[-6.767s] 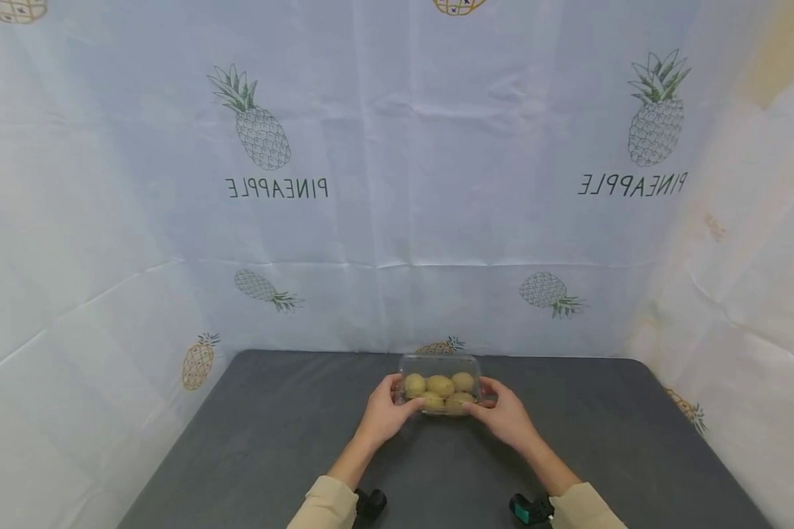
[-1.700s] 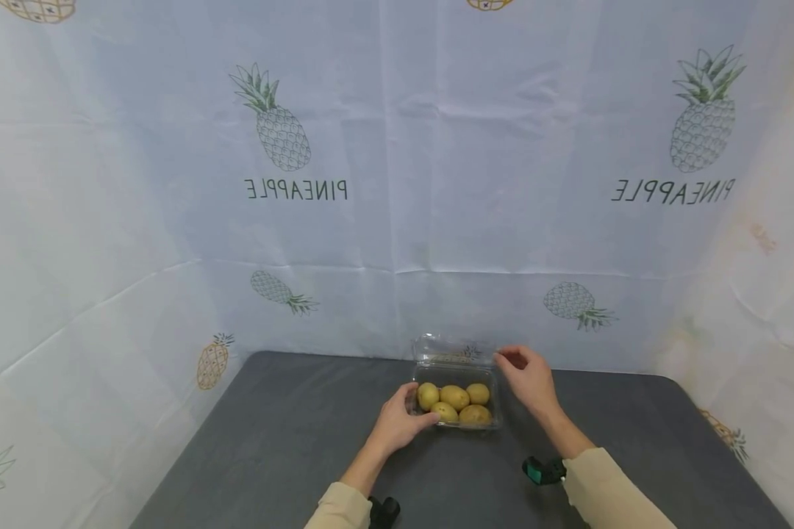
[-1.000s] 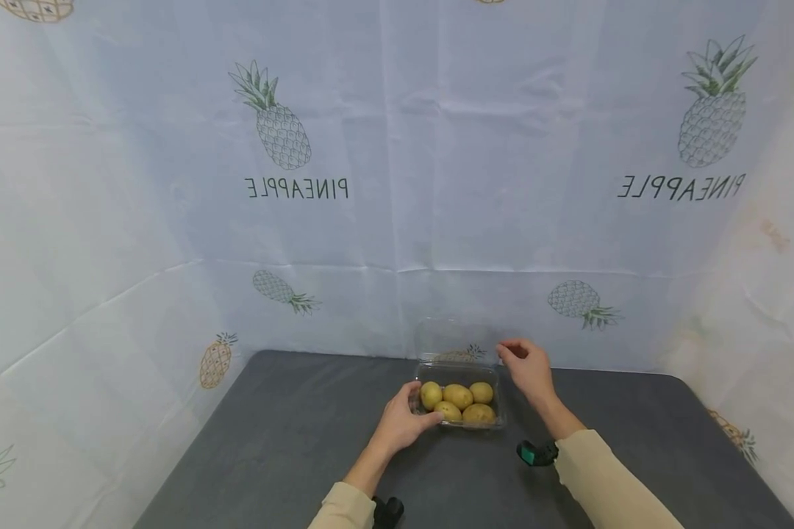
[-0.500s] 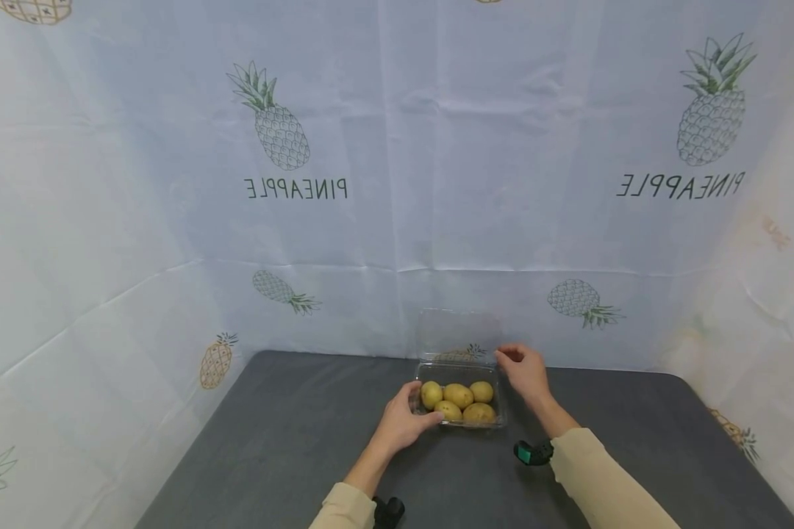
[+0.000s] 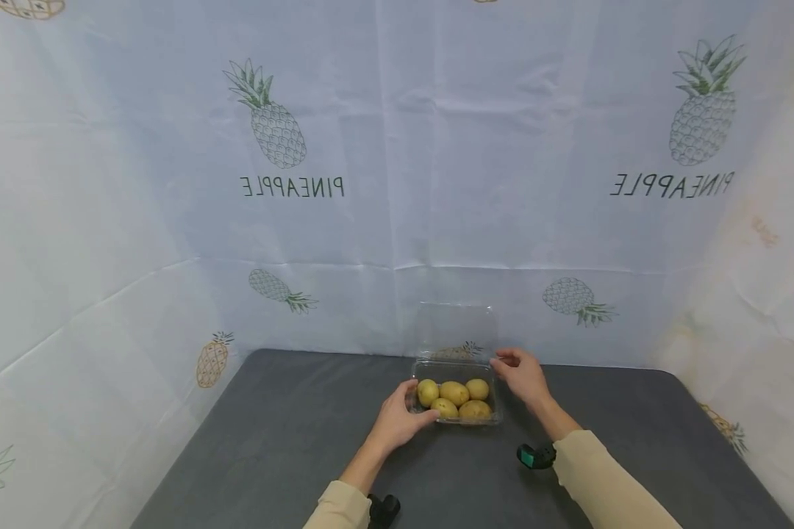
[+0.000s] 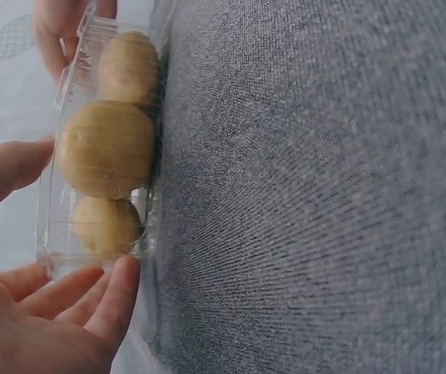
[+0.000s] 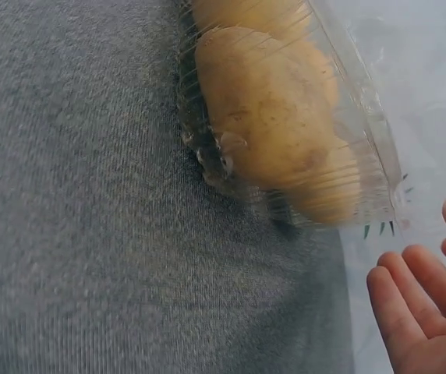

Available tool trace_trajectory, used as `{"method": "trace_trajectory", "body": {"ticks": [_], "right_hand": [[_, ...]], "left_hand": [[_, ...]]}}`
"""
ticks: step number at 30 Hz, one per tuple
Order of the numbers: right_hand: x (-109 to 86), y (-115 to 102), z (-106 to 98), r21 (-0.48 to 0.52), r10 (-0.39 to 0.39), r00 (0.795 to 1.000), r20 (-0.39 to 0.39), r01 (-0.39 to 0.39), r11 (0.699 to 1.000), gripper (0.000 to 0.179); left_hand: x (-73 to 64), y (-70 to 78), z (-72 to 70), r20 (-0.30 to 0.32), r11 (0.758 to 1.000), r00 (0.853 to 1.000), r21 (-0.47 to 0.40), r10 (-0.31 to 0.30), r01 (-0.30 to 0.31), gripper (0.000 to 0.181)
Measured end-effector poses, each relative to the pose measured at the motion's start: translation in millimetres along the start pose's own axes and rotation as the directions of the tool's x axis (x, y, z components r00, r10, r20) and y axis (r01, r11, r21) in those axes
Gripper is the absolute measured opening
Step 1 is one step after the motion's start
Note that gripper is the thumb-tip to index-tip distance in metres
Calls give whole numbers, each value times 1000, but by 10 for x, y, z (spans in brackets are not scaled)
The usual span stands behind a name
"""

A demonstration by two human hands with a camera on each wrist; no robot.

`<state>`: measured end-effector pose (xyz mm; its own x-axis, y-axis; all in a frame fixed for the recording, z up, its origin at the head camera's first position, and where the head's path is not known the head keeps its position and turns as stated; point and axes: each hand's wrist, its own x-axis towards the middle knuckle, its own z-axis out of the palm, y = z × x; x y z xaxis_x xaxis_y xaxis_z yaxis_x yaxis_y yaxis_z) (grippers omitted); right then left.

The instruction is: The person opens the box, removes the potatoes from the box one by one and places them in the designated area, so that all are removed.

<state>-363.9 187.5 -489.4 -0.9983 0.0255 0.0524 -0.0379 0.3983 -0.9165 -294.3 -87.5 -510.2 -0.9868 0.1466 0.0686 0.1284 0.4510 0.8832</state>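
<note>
Lid (image 5: 455,327) up at back of box (image 5: 456,369), opening apparently done; 5 potatoes (image 5: 454,394) untouched inside; left hand (image 5: 397,422) grips box's left side; right hand (image 5: 524,378) loose, empty, near box's back right corner.

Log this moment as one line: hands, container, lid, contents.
left hand: holds left end of clear container | right hand: beside back right corner, contact unclear | lid: raised open | contents: five potatoes

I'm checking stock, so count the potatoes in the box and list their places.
5, all in the clear box: back-left potato, back-middle potato, back-right potato, front-left potato, front-right potato. Another could be hidden underneath.
</note>
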Motion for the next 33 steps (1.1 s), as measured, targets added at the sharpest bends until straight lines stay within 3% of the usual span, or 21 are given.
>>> {"method": "trace_trajectory", "body": {"ticks": [9, 16, 22, 27, 33], "right_hand": [[-67, -124, -12, -190, -120, 993, -16, 115, 975, 37], [-165, -280, 24, -241, -233, 972, 20, 230, 943, 31], [-225, -363, 87, -275, -285, 954, 93, 300, 913, 29], [-260, -373, 157, -312, -323, 925, 200, 373, 874, 30], [-294, -344, 270, -366, -307, 908, 285, 399, 841, 32]], "left_hand": [[-30, -8, -22, -1, 1000, 1000, 4, 1, -1, 79], [-59, -13, -24, -4, 1000, 1000, -5, -1, 1, 79], [-52, 2, -21, -12, 1000, 1000, 13, 3, -3, 80], [-51, 0, -4, -12, 1000, 1000, 4, 3, -3, 80], [-69, 4, 10, -3, 1000, 1000, 5, 5, -5, 81]]}}
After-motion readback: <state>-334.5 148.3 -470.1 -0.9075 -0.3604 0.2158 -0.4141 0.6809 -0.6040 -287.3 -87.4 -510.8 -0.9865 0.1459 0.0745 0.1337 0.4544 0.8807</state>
